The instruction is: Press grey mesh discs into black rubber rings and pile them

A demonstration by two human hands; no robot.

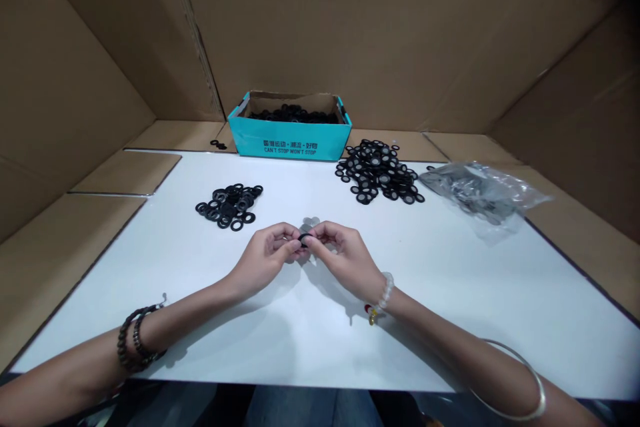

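Note:
My left hand [273, 250] and my right hand [340, 250] meet over the middle of the white table. Between their thumbs and fingertips they pinch one black rubber ring [304, 237], with a grey disc seemingly inside it. A few loose grey mesh discs [311, 221] lie on the table just beyond my fingertips. To the left is a pile of black rings [230, 205] with open centres. A larger heap of black rings with grey centres [380, 170] lies to the right, farther back.
At the back stands a turquoise box [290, 139] filled with black rings. A clear plastic bag [485, 193] of grey discs rests at the right. Cardboard walls [320, 27] enclose the white table [425, 320]. Some stray rings [218, 145] lie left of the box.

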